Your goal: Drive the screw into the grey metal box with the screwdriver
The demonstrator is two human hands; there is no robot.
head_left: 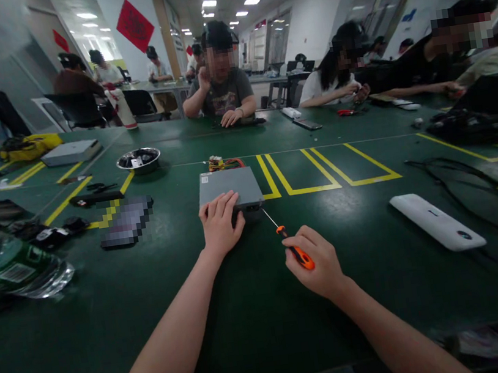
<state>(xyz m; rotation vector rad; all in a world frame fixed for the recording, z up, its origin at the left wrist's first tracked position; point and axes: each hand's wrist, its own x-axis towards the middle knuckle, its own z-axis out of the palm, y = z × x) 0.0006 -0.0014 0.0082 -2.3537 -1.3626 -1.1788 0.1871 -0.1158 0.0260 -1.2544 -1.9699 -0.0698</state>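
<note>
A grey metal box that looks like a computer power supply [230, 184] lies flat on the green table, a bundle of coloured wires [226, 163] coming out at its far side. Across its near left corner rests my left hand [223, 222], fingers on the top and thumb at the front face, steadying it. My right hand [313, 259] is closed round the orange and black handle of a screwdriver [304, 258]. The screwdriver's thin shaft points up and left, its tip at the box's near right corner, close to the socket. Whether the tip sits in a screw is too small to tell.
Left are a metal bowl [139, 159] of small parts, a blurred phone [127, 222] and a large plastic bottle [9, 263]. A white power bank-like device [437, 221] and black cables [472, 192] lie right. Across the table sits a person [223, 85]; others work nearby.
</note>
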